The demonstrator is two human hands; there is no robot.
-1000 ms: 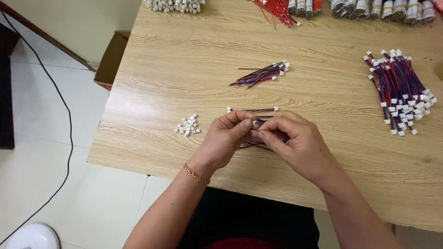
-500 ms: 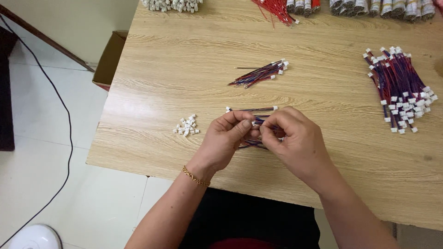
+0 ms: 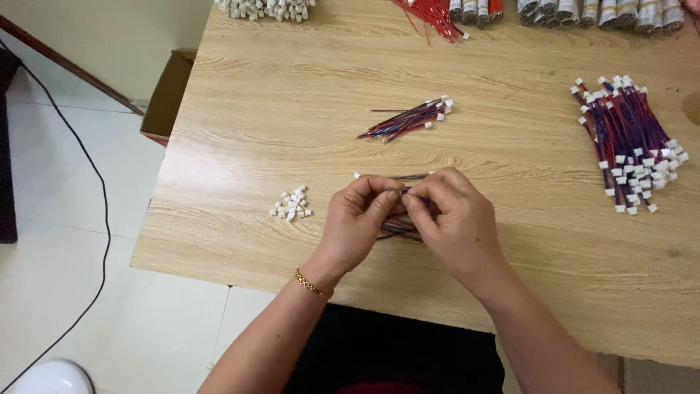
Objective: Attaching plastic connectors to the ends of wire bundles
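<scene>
Two hands meet above the near middle of a wooden table (image 3: 277, 131), seen from the head camera. Left hand (image 3: 359, 219), with a gold bracelet (image 3: 313, 284) at the wrist, is curled, thumb and fingertips pinched on one end of a thin red-and-dark wire (image 3: 397, 177); a white plug shows at the wire's left tip. Right hand (image 3: 456, 219) is likewise curled, its fingertips pinched on the same wire, touching those of the left. More wires lie under both hands, mostly hidden.

Large bundle (image 3: 631, 142) of red and blue wires with white plugs lies at the right side of the table, well apart from the hands. Small bundle (image 3: 408, 120) of the same kind lies between the hands and the far edge. White plugs (image 3: 292, 204) form a loose heap just left of the left hand.

Far edge, left to right: a white heap (image 3: 266, 7), red wires (image 3: 434, 13), and a row of wrapped rolls (image 3: 598, 11), their labels too small to read. Brown carton (image 3: 169, 95) stands on the floor beside the table's left edge; a black cable (image 3: 87, 175) crosses the tiles.
</scene>
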